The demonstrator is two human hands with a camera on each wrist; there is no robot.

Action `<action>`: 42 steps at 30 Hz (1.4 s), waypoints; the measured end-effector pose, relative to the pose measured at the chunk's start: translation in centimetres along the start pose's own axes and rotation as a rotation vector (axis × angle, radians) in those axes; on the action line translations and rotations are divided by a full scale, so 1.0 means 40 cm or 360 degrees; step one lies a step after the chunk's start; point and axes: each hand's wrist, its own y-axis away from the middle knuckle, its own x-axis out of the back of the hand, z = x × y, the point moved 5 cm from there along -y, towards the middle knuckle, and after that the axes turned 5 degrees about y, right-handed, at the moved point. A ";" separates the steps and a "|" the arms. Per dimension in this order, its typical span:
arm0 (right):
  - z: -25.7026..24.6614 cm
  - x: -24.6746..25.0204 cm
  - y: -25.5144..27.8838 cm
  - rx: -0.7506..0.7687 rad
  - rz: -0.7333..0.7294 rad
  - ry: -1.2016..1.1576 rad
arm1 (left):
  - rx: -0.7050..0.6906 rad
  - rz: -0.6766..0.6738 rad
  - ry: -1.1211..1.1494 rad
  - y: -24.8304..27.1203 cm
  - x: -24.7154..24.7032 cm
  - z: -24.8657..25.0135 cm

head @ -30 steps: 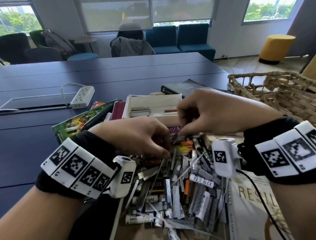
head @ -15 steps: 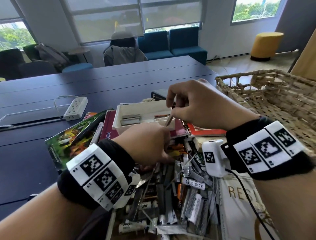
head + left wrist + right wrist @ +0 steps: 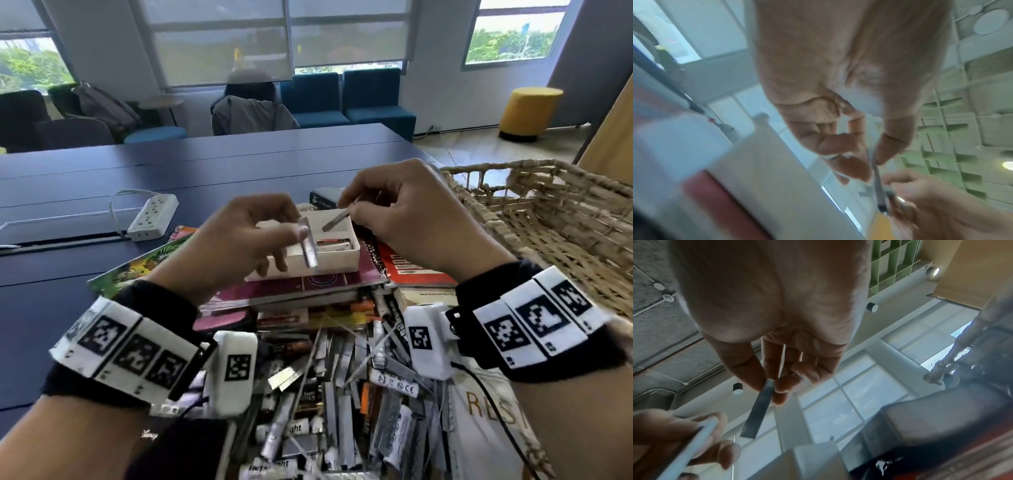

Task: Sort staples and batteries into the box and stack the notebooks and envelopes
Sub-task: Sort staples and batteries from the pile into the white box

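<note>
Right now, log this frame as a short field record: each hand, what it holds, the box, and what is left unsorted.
left hand: pinches a staple strip, near the box's front wall
right hand: pinches a second staple strip, tilted down over the box
white box: open, on a maroon notebook; some items inside
unsorted pile: staple strips and batteries, nearest the camera
wicker basket: to the right

Two staple strips [image 3: 336,223] [image 3: 309,247] over white box [image 3: 337,262] — pinched.

My head camera looks down on the table [image 3: 102,178]; both wrist cameras sit close, aimed up, probably sharing both hands.
</note>
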 end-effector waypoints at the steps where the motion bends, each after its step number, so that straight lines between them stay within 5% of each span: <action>1: -0.003 -0.006 -0.002 0.0001 0.0019 -0.0020 | -0.0005 0.0111 0.0065 0.000 0.028 -0.011; 8: -0.019 -0.058 -0.010 0.0039 0.0011 -0.0110 | -0.0037 0.0460 0.0001 0.001 0.116 -0.062; 20: 0.010 -0.131 -0.048 -0.0145 -0.0051 -0.0149 | -0.0003 0.0243 -0.0654 -0.010 0.084 -0.043; 25: 0.015 -0.152 -0.066 -0.0159 -0.0034 -0.0114 | 0.0002 0.0343 -0.0806 -0.011 0.108 -0.042; 42: 0.004 -0.226 -0.102 -0.0043 -0.0214 -0.0057 | 0.0119 0.0331 -0.0721 -0.012 0.115 -0.076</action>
